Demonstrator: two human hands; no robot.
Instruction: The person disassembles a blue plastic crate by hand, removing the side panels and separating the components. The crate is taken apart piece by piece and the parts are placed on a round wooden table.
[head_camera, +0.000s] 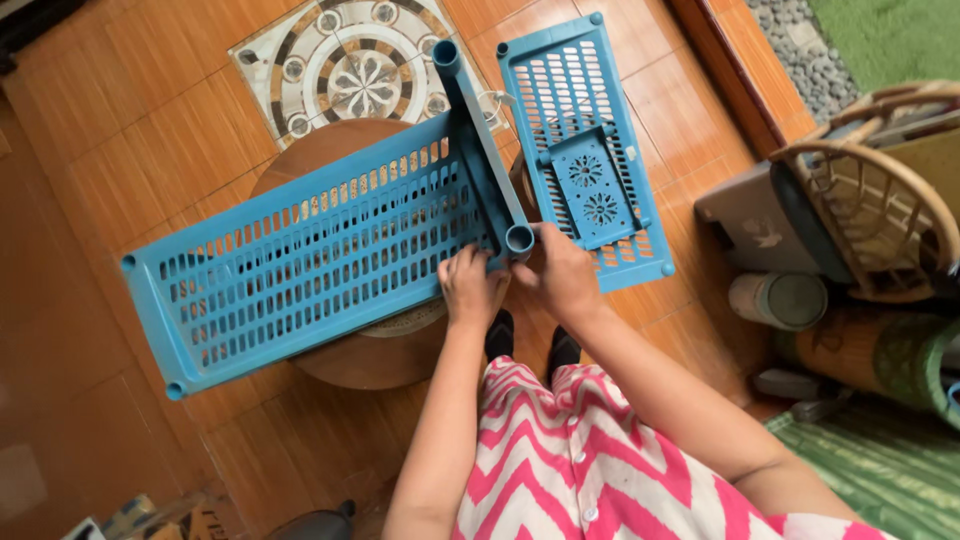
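A large blue slotted plastic shelf panel (300, 260) lies across a round wooden stool (345, 355). A blue end frame (478, 150) with tube sockets stands along the panel's right edge. My left hand (472, 285) grips the panel's near right corner, fingers curled over the edge. My right hand (562, 275) is closed around the near tube socket (519, 240) of the end frame. A second, smaller blue slotted panel (585, 150) lies on the floor just to the right, touching my right hand's side.
Orange tiled floor with a patterned decorative tile (350, 65) at the top. A rattan chair (880, 190), a grey box (750, 215) and a cylindrical container (785, 300) crowd the right side. A green mat (880, 460) lies at bottom right.
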